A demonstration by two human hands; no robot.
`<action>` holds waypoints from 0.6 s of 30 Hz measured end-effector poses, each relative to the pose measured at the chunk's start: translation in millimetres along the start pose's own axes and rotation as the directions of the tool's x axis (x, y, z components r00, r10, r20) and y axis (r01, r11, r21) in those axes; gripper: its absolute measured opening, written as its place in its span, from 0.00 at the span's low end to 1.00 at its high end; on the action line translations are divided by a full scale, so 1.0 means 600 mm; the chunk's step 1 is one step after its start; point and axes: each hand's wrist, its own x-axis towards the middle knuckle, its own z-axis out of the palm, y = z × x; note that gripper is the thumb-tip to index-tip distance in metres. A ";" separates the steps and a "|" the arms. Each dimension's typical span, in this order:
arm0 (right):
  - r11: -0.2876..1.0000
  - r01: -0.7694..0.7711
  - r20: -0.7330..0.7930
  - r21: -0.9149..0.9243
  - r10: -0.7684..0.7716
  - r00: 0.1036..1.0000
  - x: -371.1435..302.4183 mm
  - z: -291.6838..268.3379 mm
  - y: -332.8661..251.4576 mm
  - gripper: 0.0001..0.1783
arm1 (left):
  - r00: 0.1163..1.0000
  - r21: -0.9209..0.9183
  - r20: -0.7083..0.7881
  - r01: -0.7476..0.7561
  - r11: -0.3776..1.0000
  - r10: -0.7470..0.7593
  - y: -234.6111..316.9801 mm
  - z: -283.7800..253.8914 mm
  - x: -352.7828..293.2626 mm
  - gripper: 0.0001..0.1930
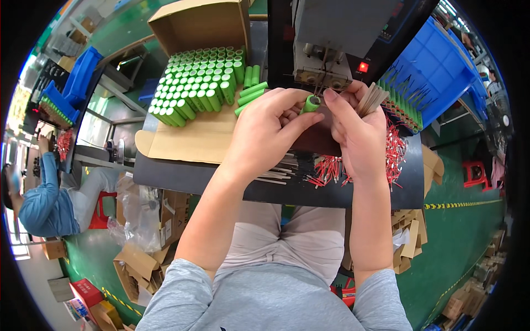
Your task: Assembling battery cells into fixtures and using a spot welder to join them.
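Left grip [262, 128]'s pinching a cell [311, 105] at the machine [324, 63], past the counter [215, 177]'s near edge, right grip [360, 132]'s clutching strips [372, 99]: probably aligning, needs steadiness next.

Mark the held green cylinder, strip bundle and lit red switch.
Held green cylinder [310, 106], head view: its side.
Strip bundle [372, 100], head view: middle of strips.
Lit red switch [362, 67], head view: glowing face.

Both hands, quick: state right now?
Left hand: closed, holding a green cylindrical battery cell.
Right hand: partly closed, holding a bundle of thin strips.
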 end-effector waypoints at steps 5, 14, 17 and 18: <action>0.998 0.051 -0.025 0.033 -0.050 0.998 0.011 0.006 0.014 0.18 | 1.000 0.022 0.021 0.012 1.000 -0.013 0.000 -0.002 0.002 0.15; 0.997 0.066 0.018 0.030 -0.067 0.998 0.016 0.002 0.016 0.19 | 0.999 0.077 0.037 0.008 0.997 -0.011 -0.002 -0.003 0.003 0.17; 0.997 0.068 0.022 0.032 -0.069 0.997 0.016 0.002 0.018 0.19 | 0.999 0.079 0.035 0.010 0.997 -0.012 0.001 -0.003 0.002 0.17; 0.997 0.072 0.008 0.029 -0.072 0.997 0.016 0.002 0.019 0.19 | 0.999 0.092 0.036 0.013 0.996 -0.017 0.002 -0.003 0.002 0.17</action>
